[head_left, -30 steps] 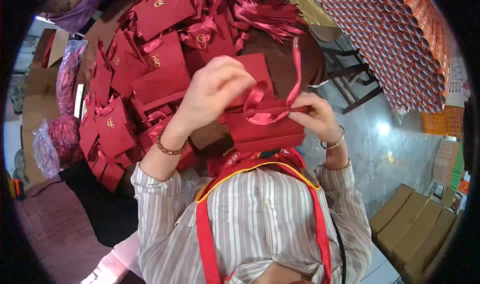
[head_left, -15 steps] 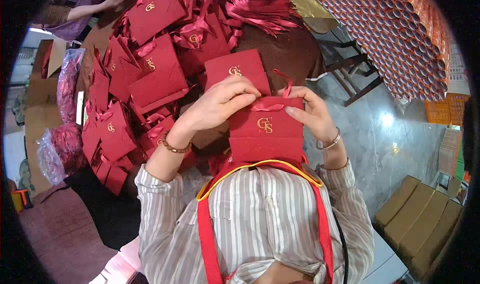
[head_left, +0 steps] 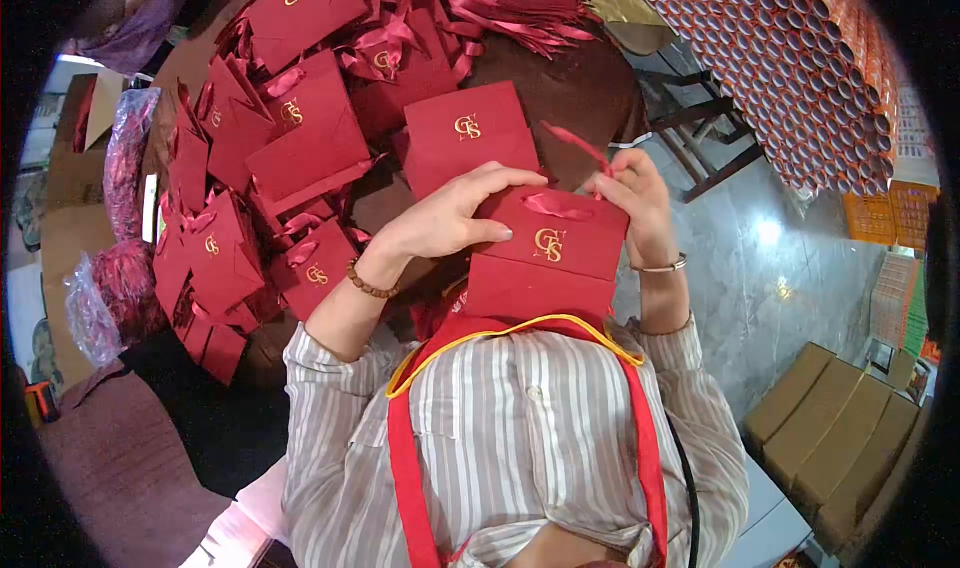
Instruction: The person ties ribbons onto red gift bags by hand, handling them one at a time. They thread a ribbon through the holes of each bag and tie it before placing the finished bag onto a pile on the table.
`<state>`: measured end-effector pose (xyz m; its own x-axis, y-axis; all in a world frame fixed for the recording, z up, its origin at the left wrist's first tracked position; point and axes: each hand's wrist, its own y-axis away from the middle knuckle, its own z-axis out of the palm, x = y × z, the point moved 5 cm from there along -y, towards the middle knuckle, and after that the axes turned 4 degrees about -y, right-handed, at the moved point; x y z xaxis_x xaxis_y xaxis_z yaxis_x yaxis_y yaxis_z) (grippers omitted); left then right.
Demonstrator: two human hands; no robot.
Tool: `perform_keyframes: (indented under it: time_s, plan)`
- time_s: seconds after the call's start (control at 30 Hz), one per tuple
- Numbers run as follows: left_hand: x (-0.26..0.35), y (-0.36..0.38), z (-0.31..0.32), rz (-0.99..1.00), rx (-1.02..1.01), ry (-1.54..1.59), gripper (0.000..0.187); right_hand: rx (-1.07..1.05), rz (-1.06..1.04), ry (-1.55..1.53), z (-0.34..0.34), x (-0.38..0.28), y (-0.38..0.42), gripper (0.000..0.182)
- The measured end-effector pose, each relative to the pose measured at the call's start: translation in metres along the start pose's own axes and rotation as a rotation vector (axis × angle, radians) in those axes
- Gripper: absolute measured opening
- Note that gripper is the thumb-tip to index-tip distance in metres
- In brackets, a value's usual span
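Note:
A red paper gift bag [head_left: 540,290] with gold letters on its front is held upright against my apron. My left hand [head_left: 445,213] grips its upper left edge, thumb on the front and fingers over the top. At the upper right corner, my right hand [head_left: 638,196] pinches a red ribbon [head_left: 572,138], whose loose end sticks up to the left. A short bow of ribbon [head_left: 557,204] lies across the bag's front near its top. Just beyond, a second red gift bag [head_left: 470,133] rests on the brown-covered table. My right fingertips are partly hidden.
Many finished-looking red bags [head_left: 305,118] are heaped on the table's left side. A bundle of red ribbons [head_left: 520,8] lies at the back. Stacked orange tubes [head_left: 770,58], a dark stool [head_left: 700,128] and a cardboard box [head_left: 840,418] stand to the right. Another person's arm shows at upper left.
My right hand has moved up from the bag's front, drawing the ribbon up. My left hand has shifted onto the bag's top left edge. The bag sits slightly further right and tilts.

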<state>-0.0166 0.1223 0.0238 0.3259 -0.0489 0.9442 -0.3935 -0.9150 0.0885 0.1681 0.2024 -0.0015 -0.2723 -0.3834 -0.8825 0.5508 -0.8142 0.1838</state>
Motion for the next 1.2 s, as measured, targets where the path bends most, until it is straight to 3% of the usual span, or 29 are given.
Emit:
perform_keyframes:
  time_s: [0.03,0.1,0.2,0.23,0.3,0.37,0.43,0.6,0.7,0.77,0.83,0.87,0.9,0.93,1.07,1.2]
  plan:
    - [-0.006,0.001,-0.001,0.025,0.015,0.018,0.061,0.0,0.0,0.0,0.002,0.0,0.002,0.012]
    - [-0.008,0.001,-0.003,0.051,0.026,0.036,0.061,0.17,-0.202,0.016,0.003,-0.011,0.01,0.015]
    - [-0.007,0.004,-0.001,0.028,0.049,0.081,0.063,0.049,-0.319,-0.221,-0.005,-0.004,0.019,0.02]
    - [-0.004,0.005,-0.001,0.017,0.046,0.085,0.062,0.056,-0.318,-0.22,-0.012,0.001,0.018,0.02]
    - [0.0,0.007,-0.001,0.011,0.044,0.088,0.061,0.007,-0.299,-0.614,-0.027,0.009,0.01,0.025]
    - [-0.002,0.01,-0.002,-0.042,0.058,0.09,0.062,0.03,-0.191,-0.598,-0.032,0.015,0.008,0.026]
    - [-0.007,0.013,-0.001,-0.034,0.097,0.134,0.061,0.088,-0.116,-0.395,-0.016,0.0,0.008,0.029]
    - [0.011,0.018,-0.01,-0.052,0.251,0.08,0.05,0.186,0.083,-0.232,-0.008,0.003,0.023,0.041]
    - [0.053,0.028,-0.013,0.367,0.687,-0.551,0.03,0.243,0.099,-0.071,-0.007,0.01,0.032,0.045]
    - [0.061,0.033,0.0,0.507,0.82,-0.872,0.032,0.258,-0.17,0.411,-0.006,0.001,0.039,0.045]
    - [0.069,0.033,0.019,0.549,0.648,-1.056,0.037,0.194,-0.121,0.459,0.016,-0.011,0.047,0.047]
    - [0.072,0.03,0.032,0.593,0.611,-1.052,0.029,0.08,-0.085,0.282,0.029,-0.009,0.048,0.049]
    - [0.074,0.027,0.045,0.693,0.698,-1.031,0.031,-0.031,-0.049,0.104,0.041,-0.005,0.049,0.052]
    - [0.076,0.023,0.053,0.694,0.668,-1.037,0.033,-0.111,-0.148,0.001,0.044,0.003,0.044,0.058]
    - [0.077,0.005,0.073,0.704,0.641,-1.103,0.043,-0.117,-0.027,-0.028,0.05,-0.011,0.035,0.06]
    - [0.074,-0.008,0.081,0.643,0.557,-1.039,0.039,-0.016,0.009,0.06,0.027,-0.004,0.018,0.067]
